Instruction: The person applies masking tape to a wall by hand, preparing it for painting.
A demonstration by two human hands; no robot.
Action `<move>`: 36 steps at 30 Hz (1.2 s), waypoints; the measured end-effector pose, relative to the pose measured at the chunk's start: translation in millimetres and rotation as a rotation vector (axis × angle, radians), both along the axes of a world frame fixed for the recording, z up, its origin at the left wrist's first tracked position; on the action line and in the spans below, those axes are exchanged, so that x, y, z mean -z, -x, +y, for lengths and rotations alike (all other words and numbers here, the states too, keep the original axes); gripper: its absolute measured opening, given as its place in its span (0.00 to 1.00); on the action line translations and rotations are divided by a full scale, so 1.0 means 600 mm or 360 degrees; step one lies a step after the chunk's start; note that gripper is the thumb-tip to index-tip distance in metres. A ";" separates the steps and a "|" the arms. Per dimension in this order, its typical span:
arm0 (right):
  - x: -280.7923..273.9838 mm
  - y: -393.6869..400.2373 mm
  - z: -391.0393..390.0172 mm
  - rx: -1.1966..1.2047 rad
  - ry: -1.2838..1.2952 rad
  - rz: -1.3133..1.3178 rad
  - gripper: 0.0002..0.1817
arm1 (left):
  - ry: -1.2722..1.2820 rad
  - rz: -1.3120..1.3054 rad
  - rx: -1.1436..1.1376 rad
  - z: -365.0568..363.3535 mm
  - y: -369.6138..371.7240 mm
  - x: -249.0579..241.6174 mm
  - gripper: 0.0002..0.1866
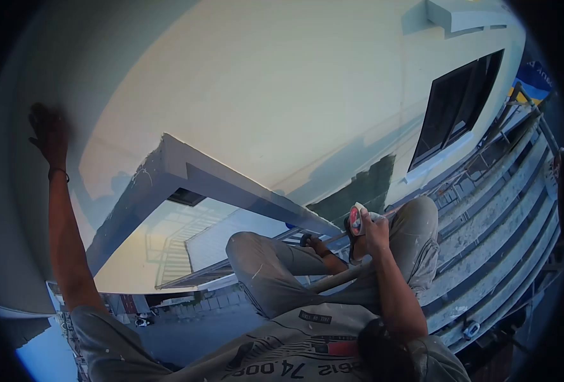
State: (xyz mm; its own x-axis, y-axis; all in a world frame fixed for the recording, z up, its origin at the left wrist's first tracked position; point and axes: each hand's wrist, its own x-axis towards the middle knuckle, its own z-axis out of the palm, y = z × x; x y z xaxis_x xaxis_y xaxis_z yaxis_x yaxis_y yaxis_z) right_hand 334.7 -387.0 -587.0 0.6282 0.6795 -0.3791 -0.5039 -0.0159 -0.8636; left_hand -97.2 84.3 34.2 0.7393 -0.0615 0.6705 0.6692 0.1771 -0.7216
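Note:
At the far left, my left hand (50,134) lies against the pale wall (263,83) with its fingers spread and nothing in it. A dark band circles that wrist. Low on the right side, my right hand (375,230) is closed around a small round item with a red and white face (356,219), held in front of my bent knee. Just beyond it, a dark green patch (358,191) marks the wall. A grey-edged opening (231,184) in the wall lies between my two hands.
Slatted metal scaffolding (485,254) runs along the right side. Above it is a dark window (457,108). A metal bar (339,279) passes by my legs. Far below on the left, the ground (212,318) shows a parked motorbike.

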 end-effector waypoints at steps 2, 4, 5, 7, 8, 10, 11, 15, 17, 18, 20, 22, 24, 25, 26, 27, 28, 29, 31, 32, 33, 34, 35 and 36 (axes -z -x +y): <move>0.008 -0.011 -0.008 0.0083 0.0004 0.0069 0.23 | 0.0414 0.0114 0.0268 -0.010 0.024 0.045 0.37; -0.001 -0.027 -0.016 0.0190 -0.0015 0.0182 0.24 | 0.0645 -0.0041 -0.0141 -0.010 0.081 0.077 0.35; 0.001 -0.034 -0.020 0.0244 -0.0017 0.0211 0.25 | 0.0820 -0.0167 -0.0352 -0.041 0.089 0.092 0.34; 0.006 -0.049 -0.025 0.0390 -0.0085 0.0221 0.26 | 0.1462 -0.0234 0.0334 -0.193 -0.009 0.172 0.29; 0.009 -0.050 -0.023 0.0461 -0.0129 0.0229 0.26 | 0.1475 -0.0309 0.0371 -0.278 -0.066 0.226 0.27; 0.025 -0.057 -0.024 0.0478 -0.0150 0.0300 0.27 | 0.1666 -0.0361 0.0529 -0.404 -0.134 0.317 0.26; 0.030 -0.056 -0.024 0.0485 -0.0157 0.0335 0.28 | 0.1854 -0.0343 0.0649 -0.449 -0.144 0.364 0.26; 0.012 -0.049 -0.011 0.0513 -0.0003 0.0256 0.30 | 0.3292 -0.1002 0.0956 -0.638 -0.212 0.610 0.24; 0.010 -0.043 0.001 0.0508 0.0029 0.0239 0.32 | 0.3923 -0.1068 0.0721 -0.722 -0.223 0.716 0.19; 0.017 -0.042 0.005 0.0489 0.0042 0.0223 0.32 | 0.4167 -0.1108 0.0639 -0.757 -0.225 0.754 0.18; 0.036 -0.036 0.012 0.0423 0.0046 0.0197 0.32 | 0.4318 -0.0860 0.0521 -0.811 -0.194 0.826 0.17; 0.055 -0.029 0.017 0.0338 0.0029 0.0176 0.31 | 0.4332 -0.0962 0.0540 -0.811 -0.185 0.817 0.15; 0.066 -0.023 0.020 0.0267 0.0112 0.0133 0.30 | 0.4235 -0.0810 0.0602 -0.808 -0.177 0.803 0.13; 0.066 -0.021 0.021 0.0230 0.0150 0.0110 0.30 | 0.4121 -0.0618 0.0650 -0.804 -0.171 0.795 0.13; 0.066 -0.018 0.021 0.0201 0.0169 0.0066 0.30 | 0.3997 -0.0424 0.0701 -0.800 -0.170 0.790 0.12; 0.062 -0.017 0.025 0.0192 0.0187 0.0043 0.30 | 0.4212 -0.0543 0.0697 -0.802 -0.171 0.788 0.12; 0.059 -0.014 0.027 0.0188 0.0213 0.0024 0.30 | 0.4436 -0.0659 0.0682 -0.810 -0.167 0.784 0.11; 0.056 -0.009 0.027 0.0183 0.0243 0.0006 0.30 | 0.4661 -0.0783 0.0655 -0.816 -0.164 0.781 0.11; 0.056 -0.007 0.030 0.0181 0.0245 0.0002 0.31 | 0.4696 -0.0511 0.0622 -0.817 -0.160 0.786 0.12; 0.073 -0.009 0.032 0.0172 0.0241 0.0029 0.31 | 0.4659 -0.0297 0.0547 -0.814 -0.164 0.782 0.12; 0.081 -0.010 0.028 0.0167 0.0240 0.0059 0.31 | 0.4614 -0.0083 0.0470 -0.813 -0.168 0.776 0.12; 0.059 -0.003 0.031 0.0171 0.0214 0.0081 0.32 | 0.4614 -0.0008 0.0351 -0.812 -0.173 0.766 0.13; 0.061 -0.001 0.034 0.0174 0.0224 0.0083 0.33 | 0.4605 0.0073 0.0238 -0.810 -0.180 0.752 0.14; 0.073 -0.002 0.035 0.0178 0.0236 0.0086 0.34 | 0.4593 0.0159 0.0124 -0.808 -0.188 0.738 0.15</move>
